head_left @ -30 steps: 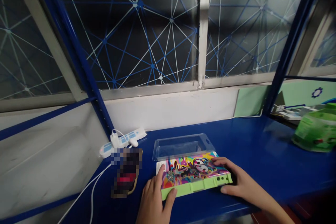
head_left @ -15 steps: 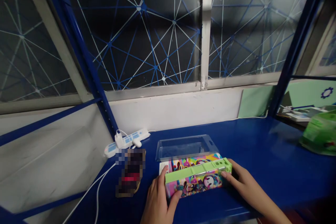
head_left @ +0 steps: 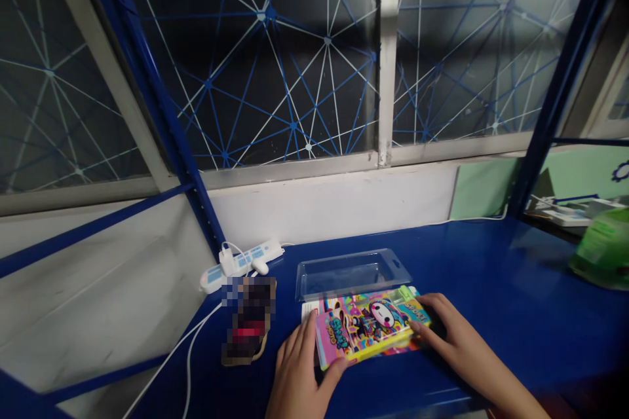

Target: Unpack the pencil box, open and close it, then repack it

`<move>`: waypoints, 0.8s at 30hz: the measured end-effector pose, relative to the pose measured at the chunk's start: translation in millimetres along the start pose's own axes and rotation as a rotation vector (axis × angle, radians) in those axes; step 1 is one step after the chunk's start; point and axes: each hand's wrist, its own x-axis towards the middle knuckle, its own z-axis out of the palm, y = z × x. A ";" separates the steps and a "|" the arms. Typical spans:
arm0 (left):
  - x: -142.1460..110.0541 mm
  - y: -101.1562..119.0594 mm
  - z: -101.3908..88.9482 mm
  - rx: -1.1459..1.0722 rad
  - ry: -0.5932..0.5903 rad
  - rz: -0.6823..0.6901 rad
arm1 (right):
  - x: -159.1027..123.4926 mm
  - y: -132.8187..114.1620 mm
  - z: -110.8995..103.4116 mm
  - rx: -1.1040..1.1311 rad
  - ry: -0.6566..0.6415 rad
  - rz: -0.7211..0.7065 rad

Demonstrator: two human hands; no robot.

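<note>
- Hands, fingers partly curled: left hand (head_left: 301, 366) grips the left end and right hand (head_left: 449, 327) the right end of a multicoloured cartoon-printed rectangular case (head_left: 366, 330).
- Case location: over the blue tabletop (head_left: 496, 301), nearer than the clear plastic tray (head_left: 339, 275).

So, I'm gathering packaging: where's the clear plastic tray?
Head view, slightly right of centre: the clear plastic tray lies on the blue table, beyond the printed case.

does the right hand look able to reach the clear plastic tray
Probably yes: the clear plastic tray lies just beyond the colourful box, its top uncovered, though the right hand would likely need to release the box first.
</note>
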 end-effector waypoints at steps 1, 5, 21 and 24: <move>0.8 0.1 -0.3 0.014 -0.006 0.003 | 0.0 1.1 0.5 -0.024 0.007 -0.011; 3.2 1.6 -3.4 0.016 -0.051 0.001 | -2.1 6.5 4.0 -0.148 0.117 -0.051; -1.1 16.2 -11.1 -0.198 -0.055 -0.166 | 42.5 -91.2 62.8 -0.383 -0.145 -0.362; -1.0 16.3 -10.6 -0.224 -0.049 -0.175 | 43.0 -87.8 67.4 -0.397 -0.125 -0.353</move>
